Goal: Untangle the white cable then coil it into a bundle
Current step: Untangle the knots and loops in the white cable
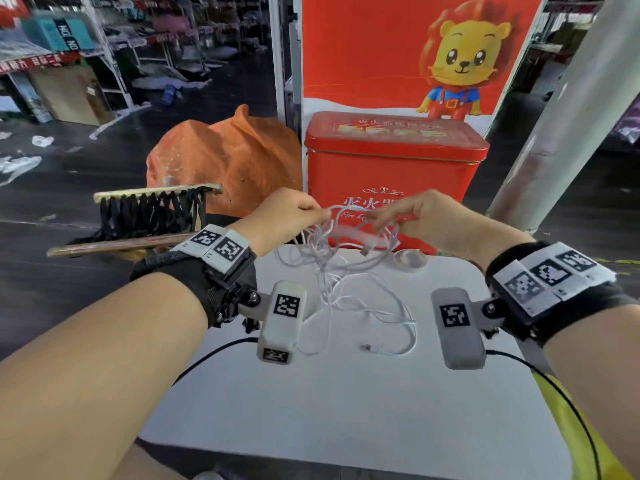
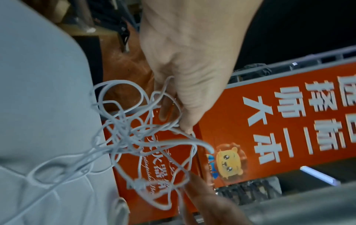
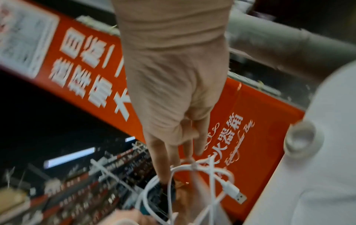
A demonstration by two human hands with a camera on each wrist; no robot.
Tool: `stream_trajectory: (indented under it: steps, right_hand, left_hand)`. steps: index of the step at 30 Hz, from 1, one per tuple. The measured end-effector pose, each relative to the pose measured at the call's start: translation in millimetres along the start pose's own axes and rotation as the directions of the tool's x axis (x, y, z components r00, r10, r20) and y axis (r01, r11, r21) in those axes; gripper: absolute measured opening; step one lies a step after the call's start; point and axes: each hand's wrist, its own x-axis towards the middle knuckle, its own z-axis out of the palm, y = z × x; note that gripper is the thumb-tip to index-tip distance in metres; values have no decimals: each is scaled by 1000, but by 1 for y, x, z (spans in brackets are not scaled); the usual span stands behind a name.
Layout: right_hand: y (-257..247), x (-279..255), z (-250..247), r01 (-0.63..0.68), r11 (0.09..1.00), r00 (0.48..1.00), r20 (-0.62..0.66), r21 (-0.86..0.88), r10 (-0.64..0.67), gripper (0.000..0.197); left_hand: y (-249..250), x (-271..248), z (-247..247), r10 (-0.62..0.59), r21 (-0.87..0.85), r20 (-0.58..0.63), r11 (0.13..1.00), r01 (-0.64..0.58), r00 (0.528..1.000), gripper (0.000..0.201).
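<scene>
Left hand [image 1: 287, 216] and right hand [image 1: 420, 216] each pinched the tangled white cable [image 1: 341, 271] above the table [image 1: 346, 410], red lidded tin [image 1: 394, 157] behind, closed, contents hidden, gold lettering partly covered, lion poster [image 1: 460, 57] behind.

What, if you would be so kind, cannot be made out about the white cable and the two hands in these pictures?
- Head view: where the thin white cable crosses itself in the tangle; strands overlap and are too fine.
- Head view: the left hand fingertips' grip; its knuckles hide it.
- Right wrist view: the right hand fingertips' hold; motion blur and loops cover it.
- Left wrist view: the small knot; blurred.
</scene>
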Motion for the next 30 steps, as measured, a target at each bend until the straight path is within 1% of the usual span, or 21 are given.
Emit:
stream_trajectory:
  steps: [1, 2, 4, 5, 6, 8, 9, 10, 11, 12, 13, 15, 16, 17, 19, 22, 25, 26, 28, 29, 30]
  right_hand:
    - [1, -1, 1, -40, 999, 999, -11, -15, 40, 51]
    - [2, -1, 2, -62, 998, 995, -76, -5, 61, 52]
    - [-3, 0, 5, -39, 999, 975, -216, 26, 44, 33]
    - [-7, 0, 8, -10, 999, 976, -218, 52, 21, 21]
    - [-12, 1, 12, 19, 998, 985, -173, 61, -8, 17]
    - [-17, 5, 24, 32, 999, 997, -68, 8, -31, 28]
    - [-18, 7, 29, 35, 999, 998, -54, -32, -37, 25]
    - [-16, 10, 32, 26, 998, 997, -70, -55, -30, 19]
    - [-14, 12, 32, 7, 999, 995, -97, -44, -11, 13]
    - [-10, 14, 30, -28, 1000, 993, -117, -12, 26, 9]
    - [-5, 14, 26, -65, 998, 990, -126, 21, 67, 7]
    - [4, 11, 19, -125, 992, 983, -130, 33, 128, 8]
    - [10, 10, 16, -153, 988, 979, -131, 12, 153, 11]
    - [15, 8, 13, -179, 984, 975, -135, -5, 177, 14]
    - [25, 5, 10, -213, 977, 968, -139, -7, 210, 15]
    - [34, 3, 8, -243, 970, 962, -132, -16, 239, 11]
    - [42, 1, 4, -288, 958, 956, -68, -12, 286, 11]
    - [47, 0, 3, -289, 957, 956, -54, -35, 287, 11]
    - [58, -3, -1, -297, 947, 954, -89, -121, 287, 13]
    - [63, -4, -4, -307, 936, 949, -124, -170, 289, 18]
    - [68, -6, -6, -333, 918, 941, -147, -216, 306, 21]
  left_hand:
    - [-3, -1, -2, 16, 34, -12, 999, -15, 1000, 22]
    - [-4, -2, -2, 35, 67, -19, 997, -34, 999, 20]
    - [-2, -4, -1, 80, 129, -7, 989, -78, 997, 17]
    - [1, -5, 2, 107, 146, 3, 984, -106, 994, 16]
    - [4, -5, 5, 133, 149, 9, 980, -132, 991, 15]
    - [12, -5, 9, 171, 116, 6, 979, -171, 985, 13]
    - [16, -5, 11, 180, 97, -3, 979, -179, 984, 14]
    - [18, -4, 10, 168, 75, -26, 983, -166, 985, 16]
    - [19, -2, 9, 125, 32, -75, 992, -123, 989, 18]
    - [18, 0, 5, 48, -55, -141, 997, -56, 989, 18]
    - [16, 2, 1, -49, -195, -193, 981, 10, 980, 16]
    - [9, 5, -7, -222, -484, -229, 871, 87, 948, 15]
    - [5, 7, -10, -281, -560, -244, 822, 102, 928, 16]
    - [1, 8, -12, -323, -590, -266, 800, 112, 908, 16]
    - [-5, 10, -12, -357, -553, -323, 823, 131, 876, 16]
    - [-14, 14, -9, -348, -431, -428, 890, 150, 834, 13]
    - [-25, 17, -12, -324, -351, -519, 924, 148, 791, 12]
    - [-29, 18, -14, -322, -326, -549, 932, 156, 771, 13]
    - [-35, 18, -19, -329, -318, -614, 935, 156, 718, 13]
    - [-38, 18, -21, -322, -319, -628, 937, 142, 708, 13]
    - [-40, 17, -22, -296, -314, -630, 943, 113, 718, 13]
